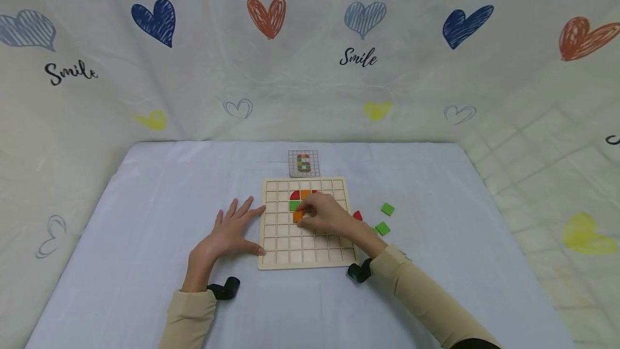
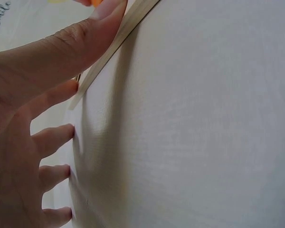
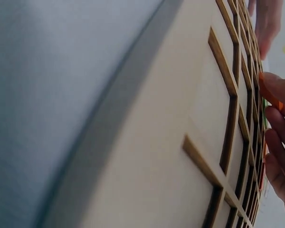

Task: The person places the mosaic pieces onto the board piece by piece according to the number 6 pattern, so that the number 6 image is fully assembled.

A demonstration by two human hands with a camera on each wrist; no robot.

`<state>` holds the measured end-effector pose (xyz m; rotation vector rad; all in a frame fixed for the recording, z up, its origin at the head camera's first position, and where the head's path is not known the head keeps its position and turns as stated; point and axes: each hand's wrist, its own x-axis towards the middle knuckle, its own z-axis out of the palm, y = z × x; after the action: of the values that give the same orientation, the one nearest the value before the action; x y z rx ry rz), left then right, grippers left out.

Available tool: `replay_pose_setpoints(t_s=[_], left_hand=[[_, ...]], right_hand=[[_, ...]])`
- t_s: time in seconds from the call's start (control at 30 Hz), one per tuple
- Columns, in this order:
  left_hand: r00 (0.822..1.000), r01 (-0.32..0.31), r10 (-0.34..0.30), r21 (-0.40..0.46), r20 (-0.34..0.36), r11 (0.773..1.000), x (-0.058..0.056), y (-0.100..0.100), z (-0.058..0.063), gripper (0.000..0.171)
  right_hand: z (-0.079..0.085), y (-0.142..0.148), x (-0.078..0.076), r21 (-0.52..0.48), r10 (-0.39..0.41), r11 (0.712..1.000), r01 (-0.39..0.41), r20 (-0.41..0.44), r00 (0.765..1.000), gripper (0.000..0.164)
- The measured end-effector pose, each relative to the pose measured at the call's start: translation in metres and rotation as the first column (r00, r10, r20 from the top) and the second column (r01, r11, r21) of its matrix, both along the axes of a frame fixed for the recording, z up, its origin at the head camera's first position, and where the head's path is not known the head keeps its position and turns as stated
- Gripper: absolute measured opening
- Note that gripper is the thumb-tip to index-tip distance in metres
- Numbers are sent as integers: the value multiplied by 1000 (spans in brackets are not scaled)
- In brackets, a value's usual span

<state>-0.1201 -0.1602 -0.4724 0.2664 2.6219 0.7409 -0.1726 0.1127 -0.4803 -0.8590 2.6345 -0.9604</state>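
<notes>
Head view: two hands (image 1: 234, 235) (image 1: 328, 214), one board (image 1: 282, 243).

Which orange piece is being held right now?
The orange piece pinched by the right hand; the other orange piece lies on the board between two red pieces.

Beige sleeves (image 1: 426, 298) and black wrist units (image 1: 225, 288)
Behind the left grip (image 1: 232, 236), a rounded black unit sits by a plain left cuff (image 1: 192, 305); behind the right grip (image 1: 325, 214), a similar right unit (image 1: 360, 272) sits beside a creased right cuff (image 1: 389, 260), and farther back a black patch (image 1: 477, 344) shows.
</notes>
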Motion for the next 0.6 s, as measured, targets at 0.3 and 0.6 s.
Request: replay_pose_setpoints(t_s=[0.3, 0.6], left_hand=[[1000, 3, -3, -3, -2, 1000, 0, 0, -2, 107], [1000, 4, -4, 1, -3, 1000, -1, -1, -4, 107]], right_hand=[[1, -5, 4, 66, 7, 998, -3, -68, 998, 27], [-2, -7, 5, 65, 24, 998, -17, -103, 994, 28]])
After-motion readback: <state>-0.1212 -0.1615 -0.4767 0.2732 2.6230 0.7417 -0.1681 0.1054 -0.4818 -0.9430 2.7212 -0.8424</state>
